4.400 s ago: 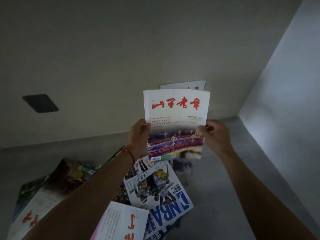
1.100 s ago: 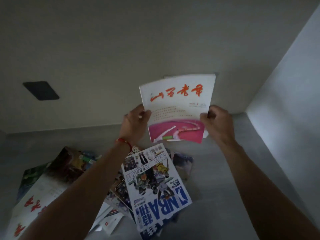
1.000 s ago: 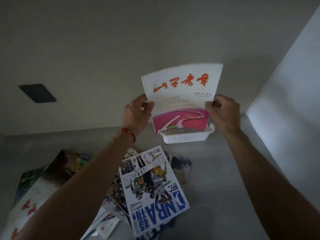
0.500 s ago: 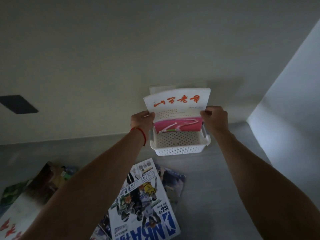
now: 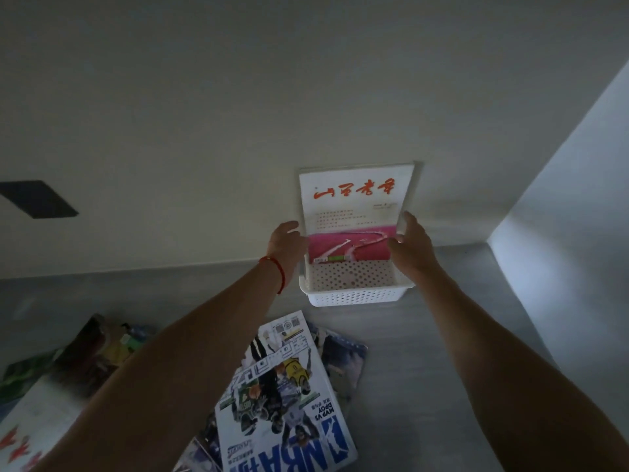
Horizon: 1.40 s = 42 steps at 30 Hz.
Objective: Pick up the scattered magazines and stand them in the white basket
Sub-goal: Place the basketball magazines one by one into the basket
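— Grey floor [image 5: 442,352], pale wall [image 5: 238,97], dark panel [image 5: 37,199] at nine o'clock?
— Yes. Red-titled magazine [image 5: 354,212] upright in white basket [image 5: 357,296] at twelve; left hand [image 5: 284,243], right hand [image 5: 410,245] relaxed, flanking its edges.

A white perforated plastic basket [image 5: 355,296] is dotted with small round holes. Red script and a pink field are shown on the white upright magazine [image 5: 354,212]. Blue letters are printed across the white basketball magazine [image 5: 282,396]. A red string bracelet [image 5: 276,270] is seen.
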Tool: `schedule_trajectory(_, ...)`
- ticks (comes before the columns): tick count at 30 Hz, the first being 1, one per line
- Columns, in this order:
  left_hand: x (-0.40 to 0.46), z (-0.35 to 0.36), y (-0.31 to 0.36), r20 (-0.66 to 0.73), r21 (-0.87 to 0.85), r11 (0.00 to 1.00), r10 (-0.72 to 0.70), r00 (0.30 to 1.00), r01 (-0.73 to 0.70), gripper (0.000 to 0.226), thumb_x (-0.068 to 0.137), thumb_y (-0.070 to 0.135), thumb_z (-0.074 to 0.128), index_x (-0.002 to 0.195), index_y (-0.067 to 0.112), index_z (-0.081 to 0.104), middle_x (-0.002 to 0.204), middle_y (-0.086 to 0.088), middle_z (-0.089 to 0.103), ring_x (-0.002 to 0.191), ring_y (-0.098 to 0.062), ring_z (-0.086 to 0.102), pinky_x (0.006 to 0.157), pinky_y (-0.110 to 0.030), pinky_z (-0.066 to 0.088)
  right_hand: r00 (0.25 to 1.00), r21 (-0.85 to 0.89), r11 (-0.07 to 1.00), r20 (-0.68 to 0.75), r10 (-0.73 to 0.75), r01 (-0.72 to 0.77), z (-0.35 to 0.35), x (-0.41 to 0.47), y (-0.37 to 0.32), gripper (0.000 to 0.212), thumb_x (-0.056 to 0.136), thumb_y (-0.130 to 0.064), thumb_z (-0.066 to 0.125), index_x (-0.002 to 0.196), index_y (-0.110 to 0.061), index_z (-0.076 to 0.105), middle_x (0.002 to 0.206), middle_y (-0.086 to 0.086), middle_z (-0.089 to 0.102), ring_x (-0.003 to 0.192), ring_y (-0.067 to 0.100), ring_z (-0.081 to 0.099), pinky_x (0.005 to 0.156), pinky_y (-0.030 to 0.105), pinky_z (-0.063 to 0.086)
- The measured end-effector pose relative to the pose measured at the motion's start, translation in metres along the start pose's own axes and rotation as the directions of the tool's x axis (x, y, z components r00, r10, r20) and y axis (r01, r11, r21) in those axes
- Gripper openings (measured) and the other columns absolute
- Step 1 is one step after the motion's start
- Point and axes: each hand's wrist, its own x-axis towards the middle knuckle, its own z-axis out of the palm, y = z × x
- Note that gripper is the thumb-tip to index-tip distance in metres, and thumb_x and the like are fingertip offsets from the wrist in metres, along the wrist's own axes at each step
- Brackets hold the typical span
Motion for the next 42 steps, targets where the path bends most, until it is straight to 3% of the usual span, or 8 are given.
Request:
schedule_trajectory(4, -0.052, -0.043, -0.019, 0.005, 0.287, 0.939, 0.196, 0.981, -0.189, 0.033, 0.087, -0.005, 0.056, 0.109, 0.017, 0.069, 0.109, -0.011, 0.072, 0.104, -0.028, 0.069, 0.096, -0.047, 0.057, 0.956, -0.092, 0.955, -0.061, -0.287, 0.281, 0.008, -0.052, -0.003, 0.038, 0.085, 0.005, 0.053, 0.119, -0.011, 0.063, 0.109, 0.002, 0.064, 0.095, 0.019, 0.067, 0.076, 0.019, 0.05)
schedule_trajectory(7, -0.1, -0.094, -0.059, 0.059, 0.508, 0.814, 0.291, 0.955, -0.279, 0.044, 0.085, -0.004, 0.053, 0.094, 0.037, 0.068, 0.094, 0.012, 0.07, 0.079, 0.004, 0.067, 0.067, -0.017, 0.059, 0.936, -0.126, 0.928, 0.076, -0.343, 0.351, 0.036, -0.114, 0.016, 0.028, 0.091, -0.001, 0.055, 0.116, -0.012, 0.06, 0.106, 0.006, 0.065, 0.084, 0.014, 0.064, 0.071, 0.03, 0.056)
schedule_trajectory(15, -0.182, -0.186, -0.166, 0.309, 0.848, 0.409, 0.136, 0.941, -0.338, 0.068, 0.086, 0.013, 0.059, 0.149, 0.031, 0.039, 0.158, -0.004, 0.037, 0.148, -0.024, 0.031, 0.121, -0.04, 0.029, 0.901, -0.727, 0.686, 0.284, 0.327, -0.02, 0.119, -0.274, 0.054, 0.054, 0.095, -0.057, 0.046, 0.133, -0.018, 0.044, 0.124, 0.003, 0.056, 0.109, 0.018, 0.059, 0.088, 0.034, 0.051)
schedule_trajectory(20, -0.195, -0.191, -0.208, 0.381, 0.921, 0.115, -0.06, 0.923, -0.373, 0.093, 0.087, 0.06, 0.058, 0.155, 0.046, -0.005, 0.168, -0.006, -0.015, 0.155, -0.028, -0.012, 0.125, -0.05, -0.001, 0.94, -0.701, 0.708, 0.18, 0.29, -0.085, 0.128, -0.305, 0.058, 0.056, 0.1, -0.038, 0.048, 0.147, -0.014, 0.03, 0.128, 0.005, 0.053, 0.113, 0.018, 0.055, 0.091, 0.033, 0.053)
schedule_trajectory(30, -0.194, -0.189, -0.212, 0.387, 0.921, 0.055, -0.03, 0.922, -0.385, 0.105, 0.081, 0.06, 0.069, 0.157, 0.04, 0.0, 0.168, -0.009, -0.005, 0.156, -0.032, -0.002, 0.124, -0.052, 0.012, 0.96, -0.719, 0.683, 0.082, 0.267, -0.129, 0.119, -0.319, 0.04, 0.043, 0.093, -0.033, 0.065, 0.129, -0.018, 0.048, 0.122, 0.002, 0.059, 0.108, 0.014, 0.057, 0.091, 0.029, 0.052)
schedule_trajectory(35, -0.183, -0.181, -0.167, 0.434, 0.893, 0.144, -0.036, 0.9, -0.425, 0.082, 0.085, 0.049, 0.066, 0.154, 0.034, 0.024, 0.157, -0.012, 0.03, 0.144, -0.033, 0.032, 0.116, -0.05, 0.034, 0.97, -0.432, 0.895, 0.149, 0.193, -0.111, 0.106, -0.318, 0.03, 0.029, 0.097, -0.014, 0.058, 0.126, -0.014, 0.057, 0.118, 0.008, 0.06, 0.095, 0.01, 0.059, 0.079, 0.018, 0.05)
schedule_trajectory(38, -0.182, -0.156, -0.128, 0.535, 0.775, 0.2, 0.297, 0.791, -0.599, 0.087, 0.087, 0.037, 0.067, 0.157, 0.028, 0.017, 0.164, -0.017, 0.016, 0.15, -0.036, 0.021, 0.12, -0.049, 0.03, 0.983, -0.316, 0.949, 0.176, 0.045, 0.014, 0.086, -0.306, 0.003, 0.028, 0.098, -0.011, 0.054, 0.125, -0.014, 0.063, 0.112, 0.006, 0.07, 0.089, 0.012, 0.067, 0.078, 0.024, 0.056)
schedule_trajectory(42, -0.18, -0.125, -0.08, 0.761, 0.582, -0.212, 0.482, 0.434, -0.785, 0.082, 0.089, 0.034, 0.067, 0.156, 0.03, 0.02, 0.163, -0.007, 0.029, 0.153, -0.029, 0.02, 0.124, -0.055, 0.016, 0.963, -0.132, 0.971, 0.209, -0.171, 0.201, 0.041, -0.281, -0.04, 0.024, 0.096, -0.03, 0.061, 0.116, -0.022, 0.073, 0.089, -0.007, 0.076, 0.07, 0.003, 0.072, 0.064, 0.016, 0.055)
